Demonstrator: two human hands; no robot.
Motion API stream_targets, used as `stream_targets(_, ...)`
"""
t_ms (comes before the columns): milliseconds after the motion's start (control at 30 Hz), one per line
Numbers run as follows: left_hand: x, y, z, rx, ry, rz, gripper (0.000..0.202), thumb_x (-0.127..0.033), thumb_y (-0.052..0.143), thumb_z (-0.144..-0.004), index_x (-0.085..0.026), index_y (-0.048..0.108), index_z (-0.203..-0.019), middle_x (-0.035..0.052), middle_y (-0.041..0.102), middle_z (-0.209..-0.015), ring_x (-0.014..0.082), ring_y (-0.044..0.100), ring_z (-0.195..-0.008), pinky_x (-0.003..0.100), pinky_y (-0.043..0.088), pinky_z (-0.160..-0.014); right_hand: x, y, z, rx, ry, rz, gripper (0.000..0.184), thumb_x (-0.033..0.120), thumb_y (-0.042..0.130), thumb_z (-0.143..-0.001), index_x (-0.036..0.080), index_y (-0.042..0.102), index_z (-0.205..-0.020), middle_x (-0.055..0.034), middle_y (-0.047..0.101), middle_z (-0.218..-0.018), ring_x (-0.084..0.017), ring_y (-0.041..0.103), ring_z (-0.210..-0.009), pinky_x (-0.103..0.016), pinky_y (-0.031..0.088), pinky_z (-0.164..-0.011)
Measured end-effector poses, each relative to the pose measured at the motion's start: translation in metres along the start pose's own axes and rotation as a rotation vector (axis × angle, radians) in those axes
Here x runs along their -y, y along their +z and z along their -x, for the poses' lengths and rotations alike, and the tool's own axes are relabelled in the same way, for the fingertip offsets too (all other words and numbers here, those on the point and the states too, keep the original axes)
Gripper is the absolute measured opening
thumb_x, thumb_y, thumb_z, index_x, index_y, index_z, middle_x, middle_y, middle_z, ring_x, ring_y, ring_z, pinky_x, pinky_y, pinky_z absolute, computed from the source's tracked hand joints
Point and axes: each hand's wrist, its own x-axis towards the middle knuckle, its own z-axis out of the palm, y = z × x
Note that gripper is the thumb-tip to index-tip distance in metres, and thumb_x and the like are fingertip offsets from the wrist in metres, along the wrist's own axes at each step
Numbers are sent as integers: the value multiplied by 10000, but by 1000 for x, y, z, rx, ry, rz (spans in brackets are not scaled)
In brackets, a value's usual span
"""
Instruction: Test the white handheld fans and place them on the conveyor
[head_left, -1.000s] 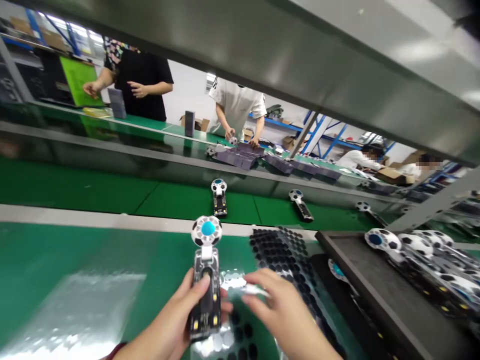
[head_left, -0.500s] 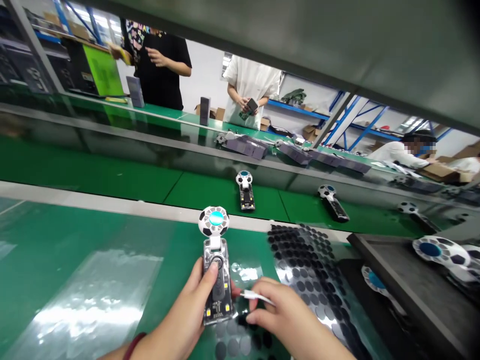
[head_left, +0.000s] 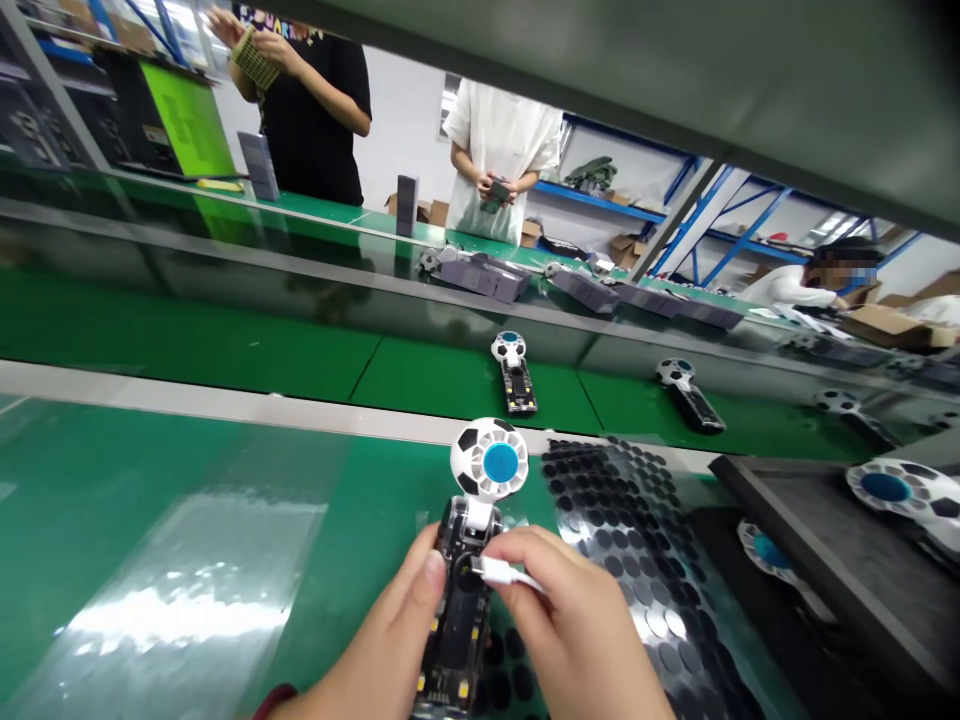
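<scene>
My left hand (head_left: pixel 401 615) is closed round a handheld fan (head_left: pixel 459 600) with a clear casing, a dark circuit board inside and a soccer-ball head. The fan stands tilted, its blue centre disc facing up. Between thumb and fingers of my right hand (head_left: pixel 566 610) is the white plug of a USB cable (head_left: pixel 495 571). The plug's metal tip is at the fan's upper body, just below the neck; whether it touches or has entered a port I cannot tell. Under and beside my right hand lies a sheet of round black stickers (head_left: pixel 622 520).
On the green conveyor belt (head_left: pixel 300 360) lie several similar fans, one nearby (head_left: pixel 516 375). A dark tray (head_left: pixel 795 530) holding fans stands at right. Across the line, two people stand by grey boxes (head_left: pixel 480 275); another leans at far right. A grey shelf (head_left: pixel 675 80) hangs overhead.
My left hand has brought the fan right and tilted it. My right hand has raised the plug from beside the fan to its upper body. The fans on the belt appear farther right.
</scene>
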Motion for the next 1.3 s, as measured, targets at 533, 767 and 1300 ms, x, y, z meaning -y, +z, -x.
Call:
stream_targets(533,-5,3,1,-64,30,34,352,-470,443,-771,-215,579,-971,45,603,-1038,275,436,-1077,338,351,-892,-3,4,3,29,-61,182,249,68,384,-722,250,540,-787,28,609,-795,-139,569,-682,-237,410,-584)
stream_targets(767,-1,0,1,27,64,-6,370,-452,377,-814,-200,523,-1041,53,580,-1073,266,446,-1071,373,350,-891,-15,12,8,-61,-208,240,273,38,389,-707,247,522,-820,17,616,-820,-143,584,-669,-240,442,-592)
stream_targets(1300,-5,-2,2,21,-63,38,363,-452,408,-805,-207,488,-1061,53,636,-972,233,562,-907,346,415,-796,-21,23,6,-190,-86,200,272,81,424,-712,260,538,-881,-12,532,-837,-142,570,-656,-242,453,-564)
